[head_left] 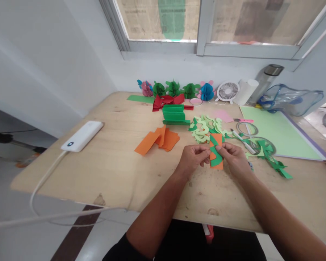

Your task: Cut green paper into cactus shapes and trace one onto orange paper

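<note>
An orange paper rectangle (218, 137) with a curved green paper cut-out (216, 160) lying on its face is held upright between my hands. My left hand (193, 158) pinches its left edge, fingers closed. My right hand (235, 158) grips the right side, with the thumb on the green shape. Folded orange papers (168, 139) lie to the left of my hands. Just beyond the held paper is a pile of pale green curved cut-outs (202, 127). Green folded strips (174, 114) and red folded papers (168, 100) are farther back.
A white power bank (83, 136) with a cable lies at the left. Paper figures (173, 88), a small fan (228, 91) and a bottle (266, 81) line the wall. Right of my hands are tape rolls (247, 128), a white pen (243, 140) and a pale green sheet (285, 136).
</note>
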Available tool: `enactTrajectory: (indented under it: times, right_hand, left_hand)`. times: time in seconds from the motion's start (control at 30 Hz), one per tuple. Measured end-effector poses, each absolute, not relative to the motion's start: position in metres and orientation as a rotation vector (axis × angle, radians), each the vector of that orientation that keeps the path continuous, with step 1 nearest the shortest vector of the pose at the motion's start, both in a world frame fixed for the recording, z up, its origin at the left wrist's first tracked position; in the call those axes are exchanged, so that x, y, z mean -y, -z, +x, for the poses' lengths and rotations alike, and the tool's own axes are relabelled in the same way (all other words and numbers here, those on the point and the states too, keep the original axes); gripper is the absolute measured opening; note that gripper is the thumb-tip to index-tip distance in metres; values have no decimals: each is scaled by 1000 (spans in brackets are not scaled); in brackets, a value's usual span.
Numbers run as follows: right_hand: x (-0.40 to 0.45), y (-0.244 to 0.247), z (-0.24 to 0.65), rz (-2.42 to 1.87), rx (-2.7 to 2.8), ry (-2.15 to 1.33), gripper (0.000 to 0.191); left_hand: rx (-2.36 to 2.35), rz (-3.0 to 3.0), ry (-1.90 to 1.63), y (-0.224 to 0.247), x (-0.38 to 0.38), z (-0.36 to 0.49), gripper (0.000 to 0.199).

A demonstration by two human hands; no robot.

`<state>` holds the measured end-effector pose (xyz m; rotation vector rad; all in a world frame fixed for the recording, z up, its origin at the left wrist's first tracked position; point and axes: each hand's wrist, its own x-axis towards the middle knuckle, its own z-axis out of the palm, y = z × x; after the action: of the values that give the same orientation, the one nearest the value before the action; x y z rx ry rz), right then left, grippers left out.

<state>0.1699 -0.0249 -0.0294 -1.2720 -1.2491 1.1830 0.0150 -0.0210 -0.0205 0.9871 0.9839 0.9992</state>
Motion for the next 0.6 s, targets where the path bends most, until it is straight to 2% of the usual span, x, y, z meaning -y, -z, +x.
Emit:
enactTrajectory:
  times: [0.3, 0.6]
  right_hand:
    - [23, 32, 171, -1294, 1266, -1128, 38]
    - [24, 39, 171, -1295, 1279, -1125, 38]
  left_hand:
    - [-978, 1041, -983, 20, 21, 13, 18]
    - [-987, 1040, -990, 28, 17, 15, 16]
